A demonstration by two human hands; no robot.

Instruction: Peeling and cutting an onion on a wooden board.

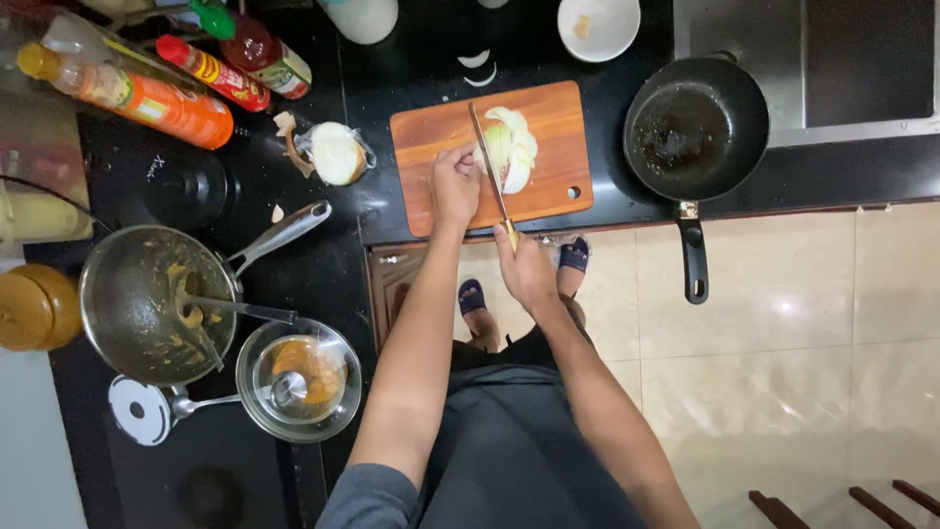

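The right hand is closing around the handle of a knife, whose blade is running up the middle of the frame into a pale onion. The left hand is resting with curled fingers on the onion's left side, pressing it onto a wooden cutting board in the upper centre. Just left of the board, another onion half is lying on the black counter. To the right, a black frying pan is sitting beside the board. At the lower left, a steel saucepan with brown residue is standing next to a glass bowl holding orange sauce. Sauce bottles are lying in the upper left.
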